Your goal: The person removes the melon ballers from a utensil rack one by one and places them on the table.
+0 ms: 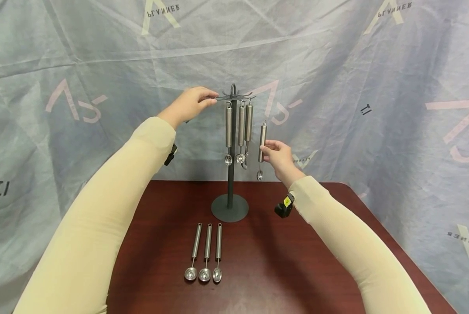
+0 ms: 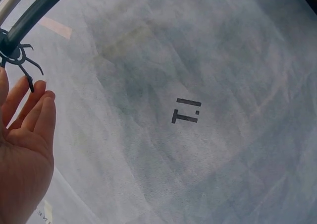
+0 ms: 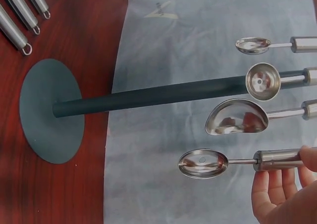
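Note:
My right hand [image 1: 278, 157] pinches an oval-bowled melon baller [image 3: 203, 163] by its steel handle, with the bowl hanging down, to the right of a dark metal rack [image 1: 231, 179]. Up at the rack's top, my left hand [image 1: 193, 103] holds one of its thin hooks [image 2: 29, 80] between thumb and fingers. Three steel scoops hang from other hooks: one with an oval bowl [image 3: 252, 45], a round one [image 3: 262, 81] and a half-round one [image 3: 237, 117]. The held baller's top loop is below hook level and apart from the hooks.
Three more steel scoops lie side by side on the dark red table [image 1: 159, 261]: two round ones [image 1: 190, 274] [image 1: 204, 275] and an oval one [image 1: 217, 275]. The rack's round base [image 1: 230, 213] stands behind them. A grey printed cloth [image 1: 328, 52] hangs at the back.

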A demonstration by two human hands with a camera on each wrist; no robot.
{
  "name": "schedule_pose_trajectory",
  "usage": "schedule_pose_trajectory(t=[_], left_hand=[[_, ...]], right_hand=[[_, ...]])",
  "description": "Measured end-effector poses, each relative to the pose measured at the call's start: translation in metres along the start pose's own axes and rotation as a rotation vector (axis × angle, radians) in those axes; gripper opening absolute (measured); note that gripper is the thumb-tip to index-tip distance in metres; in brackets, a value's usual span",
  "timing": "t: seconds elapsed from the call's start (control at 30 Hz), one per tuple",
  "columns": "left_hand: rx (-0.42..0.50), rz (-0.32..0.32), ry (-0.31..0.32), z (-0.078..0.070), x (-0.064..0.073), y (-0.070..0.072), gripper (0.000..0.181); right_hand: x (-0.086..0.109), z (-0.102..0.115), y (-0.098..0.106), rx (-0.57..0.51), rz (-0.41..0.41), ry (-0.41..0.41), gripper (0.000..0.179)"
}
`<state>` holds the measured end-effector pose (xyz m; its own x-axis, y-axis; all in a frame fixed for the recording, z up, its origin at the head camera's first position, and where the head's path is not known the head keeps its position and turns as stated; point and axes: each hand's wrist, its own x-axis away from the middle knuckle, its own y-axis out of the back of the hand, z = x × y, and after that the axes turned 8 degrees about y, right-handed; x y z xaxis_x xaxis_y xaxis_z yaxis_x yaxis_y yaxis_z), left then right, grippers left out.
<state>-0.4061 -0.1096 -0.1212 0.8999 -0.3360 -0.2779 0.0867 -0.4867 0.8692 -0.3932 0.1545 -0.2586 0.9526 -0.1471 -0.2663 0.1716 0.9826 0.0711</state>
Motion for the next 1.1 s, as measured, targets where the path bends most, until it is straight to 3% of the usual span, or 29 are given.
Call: schedule_pose_trajectory(t=[0.33,0.9,1.1], left_hand=[[-0.008,-0.033,0.023,-0.001,0.0,-0.003,0.046],[0.128,-0.08,0.05,-0.003,0.002,-0.008,0.047],[0.107,-0.086,0.061,-0.003,0.003,-0.01,0.048]], right_hand=[[0.011,-0.006,0.0,-0.038,0.026,-0.045,0.036],[0.034,-0.027,0.001,-0.038,0.087,-0.103,0.036],[0.042,-0.036,0.001,-0.026,0.108,-0.129,0.035]])
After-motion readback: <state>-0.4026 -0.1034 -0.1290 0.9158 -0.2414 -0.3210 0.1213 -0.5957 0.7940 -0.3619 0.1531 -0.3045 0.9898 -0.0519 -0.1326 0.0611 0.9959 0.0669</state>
